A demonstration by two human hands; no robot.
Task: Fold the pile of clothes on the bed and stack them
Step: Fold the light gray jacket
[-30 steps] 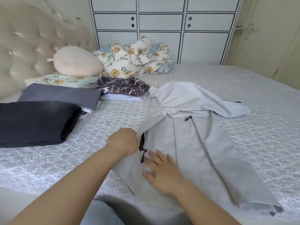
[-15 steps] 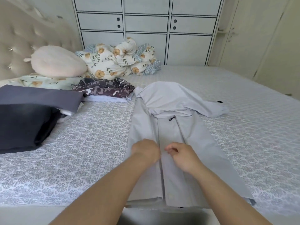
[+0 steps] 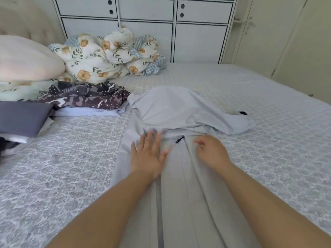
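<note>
Both hands have moved up the pale grey zip-front hooded jacket [image 3: 179,185] since half a second ago, from its mid-section to just below the hood. My left hand [image 3: 147,154] lies flat with fingers spread, pressing the smooth, thin fabric. My right hand [image 3: 211,151] rests loosely curled, grasping nothing. That jacket lies lengthwise on the grey patterned bedspread [image 3: 62,167]. Folded clothes, a dark patterned garment [image 3: 84,97] uppermost, sit left.

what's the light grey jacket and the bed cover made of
Light grey jacket: looks like thin, smooth synthetic weave with a matte finish; it drapes in soft, shallow folds. Grey patterned bed cover: seemingly a quilted or textured woven cloth, matte, with a repeating raised-looking motif.
</note>
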